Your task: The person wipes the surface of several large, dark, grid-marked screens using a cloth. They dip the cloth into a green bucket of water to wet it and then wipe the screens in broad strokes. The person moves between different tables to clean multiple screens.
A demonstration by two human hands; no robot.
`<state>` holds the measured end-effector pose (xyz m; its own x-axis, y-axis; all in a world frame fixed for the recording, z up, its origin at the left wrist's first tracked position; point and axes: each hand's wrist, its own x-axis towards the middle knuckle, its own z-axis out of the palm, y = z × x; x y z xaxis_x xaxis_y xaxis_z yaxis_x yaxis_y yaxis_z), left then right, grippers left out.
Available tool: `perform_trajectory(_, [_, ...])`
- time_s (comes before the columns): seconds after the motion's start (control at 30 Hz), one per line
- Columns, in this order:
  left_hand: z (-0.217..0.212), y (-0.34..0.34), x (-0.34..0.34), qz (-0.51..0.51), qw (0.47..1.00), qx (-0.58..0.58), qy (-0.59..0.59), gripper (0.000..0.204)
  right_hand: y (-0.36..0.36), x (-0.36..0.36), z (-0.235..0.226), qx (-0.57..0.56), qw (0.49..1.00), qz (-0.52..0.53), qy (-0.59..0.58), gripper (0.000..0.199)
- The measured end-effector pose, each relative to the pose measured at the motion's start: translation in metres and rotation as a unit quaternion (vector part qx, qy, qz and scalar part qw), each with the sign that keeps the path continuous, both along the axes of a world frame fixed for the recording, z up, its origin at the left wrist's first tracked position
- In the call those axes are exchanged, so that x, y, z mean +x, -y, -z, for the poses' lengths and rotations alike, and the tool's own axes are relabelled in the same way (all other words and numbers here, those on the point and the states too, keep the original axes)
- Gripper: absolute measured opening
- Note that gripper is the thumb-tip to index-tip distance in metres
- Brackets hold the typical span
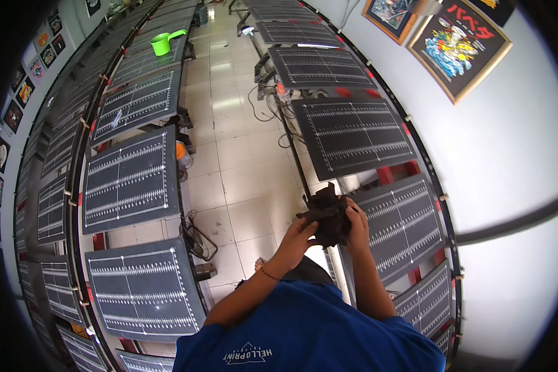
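We grip a crumpled dark cloth [328, 214] with both hands, left hand [299, 234] and right hand [356, 226] closed on it, held above the tiled floor [242, 167], just left of the right-side gridded bench [403, 226]

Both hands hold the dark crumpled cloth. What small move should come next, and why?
Probably shake it open: the dark cloth sits bunched between the left hand and right hand, beside the lined dark board, and is still too crumpled to lie flat.
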<state>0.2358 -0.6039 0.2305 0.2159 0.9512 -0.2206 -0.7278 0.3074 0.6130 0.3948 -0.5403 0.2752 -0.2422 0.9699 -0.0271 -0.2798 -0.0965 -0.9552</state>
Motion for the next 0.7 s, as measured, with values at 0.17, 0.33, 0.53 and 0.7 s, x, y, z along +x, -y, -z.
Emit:
perform_trajectory(0.17, [0.025, -0.089, -0.056, -0.096, 0.994, -0.021, 0.04, 0.034, -0.099, -0.045, 0.03, -0.071, 0.988, 0.118, -0.075, 0.032])
perform_trajectory(0.33, [0.029, -0.189, -0.152, -0.186, 0.98, 0.002, 0.067, 0.035, -0.224, -0.117, 0.025, -0.081, 0.966, -0.022, -0.243, 0.033])
perform_trajectory(0.53, [0.041, -0.291, -0.266, -0.351, 0.936, 0.001, -0.015, 0.027, -0.389, -0.228, 0.045, -0.082, 0.979, -0.083, -0.169, 0.025])
perform_trajectory(0.7, [0.027, -0.346, -0.347, -0.476, 0.879, 0.01, 0.028, 0.026, -0.47, -0.369, -0.008, -0.12, 0.917, -0.242, -0.293, 0.034])
